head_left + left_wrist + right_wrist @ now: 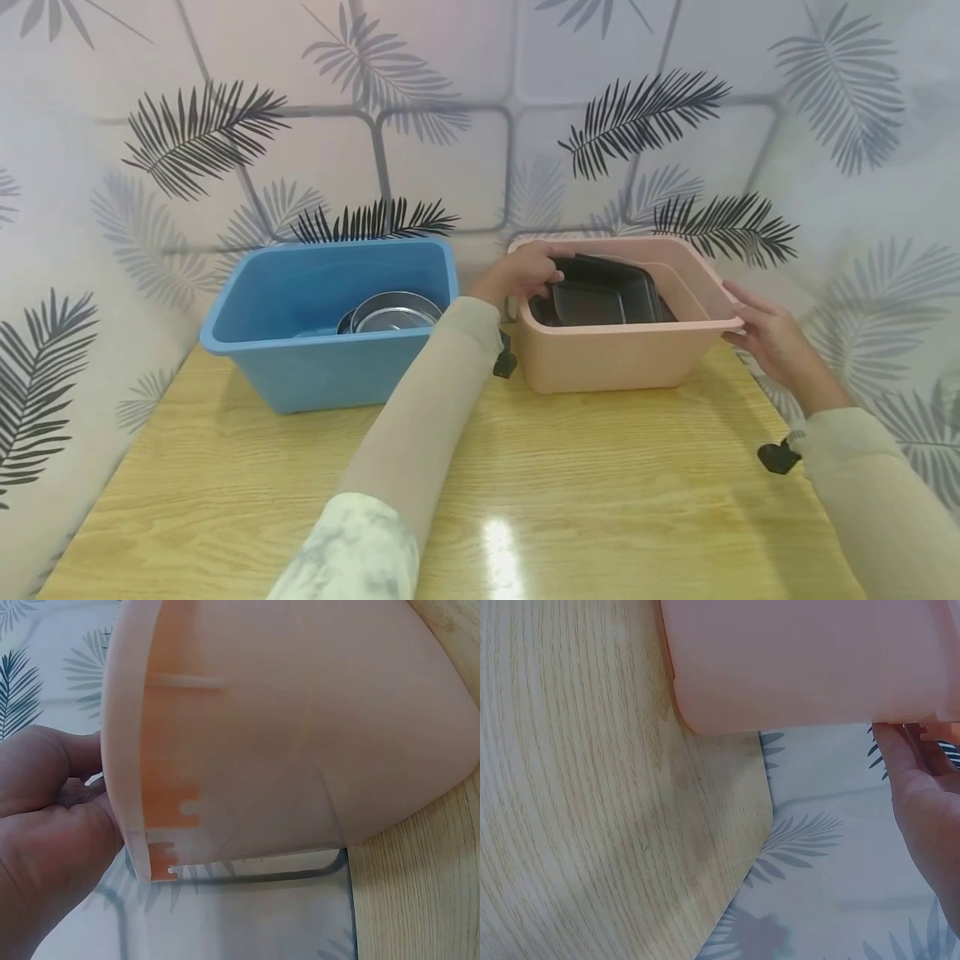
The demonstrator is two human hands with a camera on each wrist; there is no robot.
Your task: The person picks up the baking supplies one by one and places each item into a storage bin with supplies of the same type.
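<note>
In the head view a pink plastic bin (615,358) stands at the right, with a dark rectangular baking pan (592,302) lying tilted inside. My left hand (528,271) reaches over the bin's left rim and pinches the pan at its upper left corner. In the left wrist view the bin's wall (247,750) hides the pan, and the left hand (52,825) shows beside the rim. My right hand (772,337) grips the bin's right rim, thumb on top and fingers under it. The right wrist view shows that hand (926,802) beneath the rim.
A blue bin (337,367) stands to the left, holding round metal pans (397,312). Both bins rest on a wooden table (600,492) close to a leaf-patterned backdrop (450,183). More dark bakeware (663,311) shows behind the pan's right edge.
</note>
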